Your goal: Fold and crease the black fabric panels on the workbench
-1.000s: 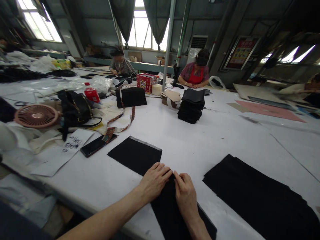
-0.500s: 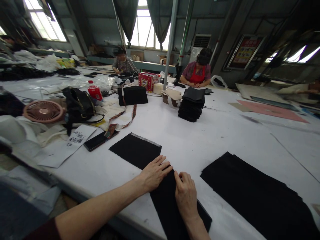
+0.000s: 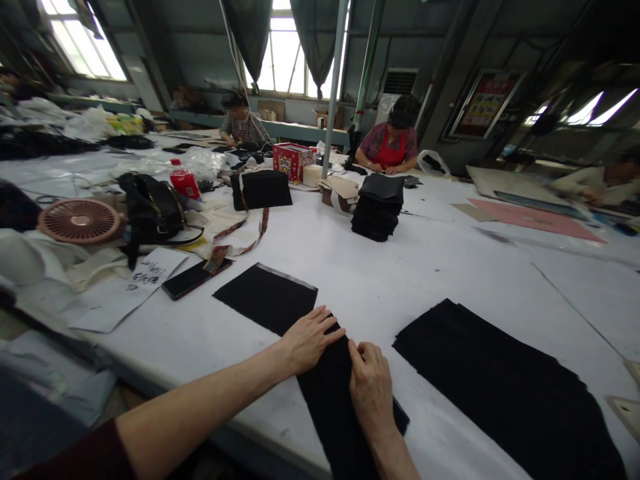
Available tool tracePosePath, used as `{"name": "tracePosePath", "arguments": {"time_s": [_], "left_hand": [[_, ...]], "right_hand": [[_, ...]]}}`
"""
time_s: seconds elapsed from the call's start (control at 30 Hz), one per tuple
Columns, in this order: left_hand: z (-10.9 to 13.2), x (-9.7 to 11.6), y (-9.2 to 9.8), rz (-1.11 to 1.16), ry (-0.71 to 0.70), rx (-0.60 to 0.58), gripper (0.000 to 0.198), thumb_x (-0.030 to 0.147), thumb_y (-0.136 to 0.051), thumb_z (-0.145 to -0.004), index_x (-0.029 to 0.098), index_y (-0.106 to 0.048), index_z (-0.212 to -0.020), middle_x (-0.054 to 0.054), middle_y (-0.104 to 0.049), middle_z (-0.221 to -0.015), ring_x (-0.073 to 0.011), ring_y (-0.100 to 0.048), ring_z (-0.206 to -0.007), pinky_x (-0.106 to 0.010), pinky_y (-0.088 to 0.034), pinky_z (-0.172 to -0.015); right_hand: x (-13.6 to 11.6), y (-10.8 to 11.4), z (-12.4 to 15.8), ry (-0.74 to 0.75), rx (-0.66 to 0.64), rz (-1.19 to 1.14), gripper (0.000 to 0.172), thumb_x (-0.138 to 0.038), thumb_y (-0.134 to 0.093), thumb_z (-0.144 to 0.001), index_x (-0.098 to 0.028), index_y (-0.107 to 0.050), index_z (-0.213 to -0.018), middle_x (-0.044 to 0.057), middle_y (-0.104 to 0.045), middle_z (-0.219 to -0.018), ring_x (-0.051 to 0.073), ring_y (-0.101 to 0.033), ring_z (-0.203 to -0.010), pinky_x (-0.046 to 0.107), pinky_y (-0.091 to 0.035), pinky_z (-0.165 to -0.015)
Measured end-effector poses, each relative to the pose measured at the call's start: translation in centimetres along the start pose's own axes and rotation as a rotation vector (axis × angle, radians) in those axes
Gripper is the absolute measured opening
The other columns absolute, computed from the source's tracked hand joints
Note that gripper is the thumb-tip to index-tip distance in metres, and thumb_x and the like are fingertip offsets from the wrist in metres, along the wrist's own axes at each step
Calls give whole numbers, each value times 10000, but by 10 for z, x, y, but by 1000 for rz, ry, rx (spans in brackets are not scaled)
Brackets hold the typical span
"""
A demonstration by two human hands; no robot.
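A long black cloth piece (image 3: 327, 393) lies folded near the table's front edge, over another black piece (image 3: 265, 297) that has a grey strip along its far edge. My left hand (image 3: 311, 339) rests flat on the cloth with its fingers spread. Just to its right, my right hand (image 3: 371, 383) has its thumb and fingers pressed together at the cloth's right edge. A dark corner of cloth shows beyond my right wrist. On the right lies a stack of large black pieces (image 3: 505, 387).
Farther back on the white table (image 3: 310, 247) stand a pile of black pieces (image 3: 377, 207), a cardboard box (image 3: 340, 193) and a red box (image 3: 291, 162). At left are a phone (image 3: 193, 279), a bag (image 3: 153, 207) and a fan (image 3: 80, 221). People sit across the table.
The view has shifted slightly. The dark cloth corner right of my right wrist shows less than before. Both hands stay at nearly the same place on the cloth.
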State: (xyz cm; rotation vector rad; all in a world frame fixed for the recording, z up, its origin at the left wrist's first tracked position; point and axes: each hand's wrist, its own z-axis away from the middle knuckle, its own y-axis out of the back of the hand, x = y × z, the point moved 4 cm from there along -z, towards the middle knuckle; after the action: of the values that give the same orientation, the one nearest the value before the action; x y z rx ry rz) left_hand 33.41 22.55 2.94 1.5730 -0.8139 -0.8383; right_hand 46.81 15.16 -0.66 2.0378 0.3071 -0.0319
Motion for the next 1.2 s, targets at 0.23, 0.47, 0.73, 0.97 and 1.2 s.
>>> {"name": "tracePosePath", "arguments": {"time_s": [0.23, 0.47, 0.73, 0.97, 1.2], "left_hand": [[-7, 7, 4, -3, -65, -36, 485, 192, -527, -846, 137, -460, -1324, -92, -563, -1212, -236, -441, -1220, -384, -173, -1149], [-8, 17, 2, -44, -76, -36, 521, 219, -554, -842, 196, -442, -1350, -99, -540, -1244, -254, -444, -1220, -415, -180, -1139], [-10, 30, 7, -19, -94, -67, 494, 195, -524, -853, 135, -437, -1336, -107, -564, -1167, -240, -486, -1148, -360, -293, -1075], [-13, 43, 8, -66, -110, -66, 438, 175, -500, -884, 99, -457, -1312, -134, -561, -1200, -251, -473, -1186, -374, -270, -1095], [-11, 49, 10, -2, -100, -98, 510, 170, -525, -863, 179, -406, -1359, -107, -555, -1172, -248, -506, -1115, -370, -385, -990]], "right_hand": [[5, 6, 11, -9, -4, 2, 406, -5, -433, -864, -140, -565, -1223, 87, -547, -944, 220, -496, -876, 345, -408, -765], [10, 12, 20, -25, -10, -3, 405, -10, -438, -866, -139, -579, -1223, 86, -547, -927, 219, -502, -885, 342, -406, -761], [13, 19, 32, -34, -8, -13, 400, -18, -408, -882, -146, -562, -1228, 86, -547, -938, 221, -495, -879, 349, -410, -742], [17, 23, 41, -37, -2, -23, 397, -24, -399, -886, -156, -551, -1228, 88, -544, -941, 224, -492, -889, 350, -410, -753], [21, 32, 51, -40, 11, -34, 401, -32, -381, -896, -158, -543, -1241, 92, -551, -941, 217, -495, -888, 345, -414, -740]]}}
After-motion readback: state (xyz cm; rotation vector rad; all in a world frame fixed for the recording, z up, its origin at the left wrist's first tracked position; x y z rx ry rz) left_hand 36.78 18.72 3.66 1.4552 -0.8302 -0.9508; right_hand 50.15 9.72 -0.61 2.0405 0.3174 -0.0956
